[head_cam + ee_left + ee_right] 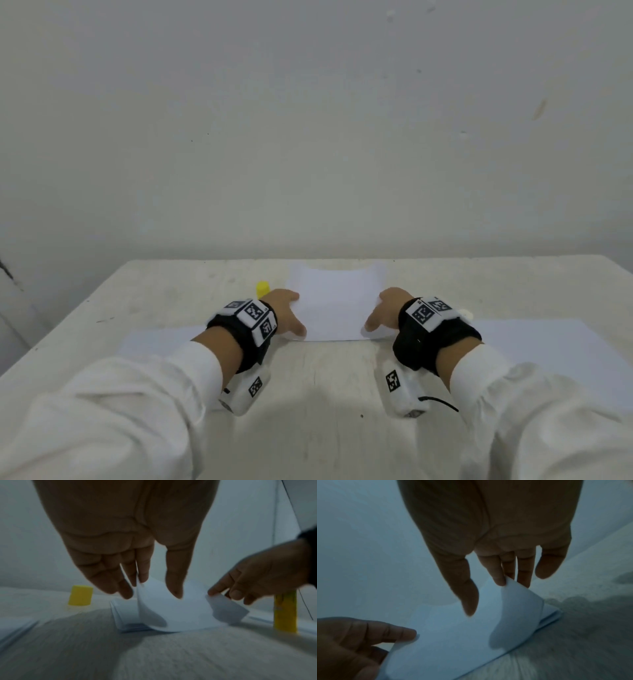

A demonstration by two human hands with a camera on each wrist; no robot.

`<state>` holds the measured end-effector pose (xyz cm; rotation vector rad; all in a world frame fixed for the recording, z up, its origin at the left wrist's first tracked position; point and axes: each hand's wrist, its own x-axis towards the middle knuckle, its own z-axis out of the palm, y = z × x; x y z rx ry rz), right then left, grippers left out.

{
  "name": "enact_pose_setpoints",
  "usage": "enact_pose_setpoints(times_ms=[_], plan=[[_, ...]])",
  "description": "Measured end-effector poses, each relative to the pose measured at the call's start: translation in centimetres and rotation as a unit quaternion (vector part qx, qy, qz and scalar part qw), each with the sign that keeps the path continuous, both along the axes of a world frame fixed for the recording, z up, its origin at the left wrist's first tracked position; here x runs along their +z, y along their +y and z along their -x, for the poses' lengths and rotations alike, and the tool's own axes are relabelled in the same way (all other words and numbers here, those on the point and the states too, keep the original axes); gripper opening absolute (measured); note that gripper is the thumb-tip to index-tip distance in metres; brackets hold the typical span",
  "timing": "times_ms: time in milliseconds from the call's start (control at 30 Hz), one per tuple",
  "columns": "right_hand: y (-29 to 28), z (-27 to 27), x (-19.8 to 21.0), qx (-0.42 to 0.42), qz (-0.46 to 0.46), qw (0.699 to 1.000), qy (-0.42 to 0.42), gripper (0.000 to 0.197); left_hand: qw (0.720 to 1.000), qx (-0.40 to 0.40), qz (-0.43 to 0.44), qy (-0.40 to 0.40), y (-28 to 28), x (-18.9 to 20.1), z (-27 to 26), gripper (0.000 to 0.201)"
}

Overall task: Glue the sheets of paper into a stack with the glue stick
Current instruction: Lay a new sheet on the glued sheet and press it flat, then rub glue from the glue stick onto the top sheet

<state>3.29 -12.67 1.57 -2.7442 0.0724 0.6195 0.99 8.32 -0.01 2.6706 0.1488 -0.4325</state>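
Observation:
A white sheet (pixel 337 301) hangs curved over a low paper stack (pixel 124 616) at the middle of the table. My left hand (pixel 297 313) pinches the sheet's left edge, thumb on top. At the sheet's right edge my right hand (pixel 376 311) pinches a curled-up corner (pixel 518 599). In the left wrist view the yellow glue stick (pixel 285 612) stands upright behind my right hand (pixel 223 595). The head view hides it behind my right wrist. Its yellow cap (pixel 263 288) stands apart, left of the sheet, and shows again as the cap (pixel 80 595) in the left wrist view.
A flat pile of white paper (pixel 161 337) lies under my left forearm. A larger one (pixel 555 346) lies to the right. The pale table (pixel 329 377) ends at a plain wall (pixel 308 137) just behind the sheet.

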Motion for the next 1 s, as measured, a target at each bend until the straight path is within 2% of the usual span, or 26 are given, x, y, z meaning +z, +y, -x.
enact_pose_setpoints(times_ms=[67,133,233,300,367,433,533,567,633,700,800,867,1000], plan=[[0.2,-1.3,-0.7,-0.001,0.023,1.0,0.014,0.071,0.997,-0.021,-0.061,0.036,-0.4,-0.6,-1.4,0.096],[0.3,-2.0,-1.1,0.014,0.062,0.998,0.029,0.073,0.992,-0.031,-0.105,0.062,-0.4,-1.2,-2.4,0.104],[0.3,-2.3,-1.6,0.038,0.099,0.994,0.032,0.044,0.986,-0.048,-0.14,0.071,-0.3,-1.5,-2.9,0.111],[0.1,-3.0,-2.6,0.031,0.1,0.994,0.035,0.045,0.987,-0.05,-0.132,0.075,-0.4,-1.5,-2.9,0.119],[0.3,-3.4,-2.9,0.03,0.099,0.993,0.049,0.036,0.988,-0.053,-0.125,0.073,-0.6,-1.3,-3.1,0.12],[0.4,-4.2,-3.7,0.033,0.115,0.991,0.051,0.035,0.988,-0.058,-0.13,0.066,-0.8,-1.1,-3.0,0.115],[-0.3,-6.6,-7.1,0.031,0.127,0.991,0.034,0.033,0.983,-0.058,-0.166,0.062,-1.3,-0.9,-2.3,0.103],[-0.1,-5.2,-6.0,0.039,0.144,0.989,0.017,0.037,0.979,-0.058,-0.189,0.054,-1.6,-0.8,-1.9,0.098],[0.0,-1.2,-3.2,0.027,0.136,0.99,-0.014,0.063,0.966,-0.07,-0.246,0.019,-2.4,-0.3,-0.9,0.087],[-0.4,2.6,-0.8,0.047,0.096,0.994,-0.019,0.069,0.958,-0.102,-0.267,-0.011,-3.9,0.8,0.3,0.077],[-2.8,7.3,0.5,0.058,0.039,0.998,0.003,0.066,0.958,-0.179,-0.224,0.014,-7.6,2.5,2.3,0.054],[-5.5,9.8,0.2,0.062,0.053,0.997,0.017,0.056,0.96,-0.222,-0.165,0.042,-10.6,3.0,3.8,0.036],[-12.6,12.4,0.1,0.026,0.105,0.994,0.03,0.037,0.952,-0.282,-0.089,0.076,-17.6,2.7,7.1,0.04]])
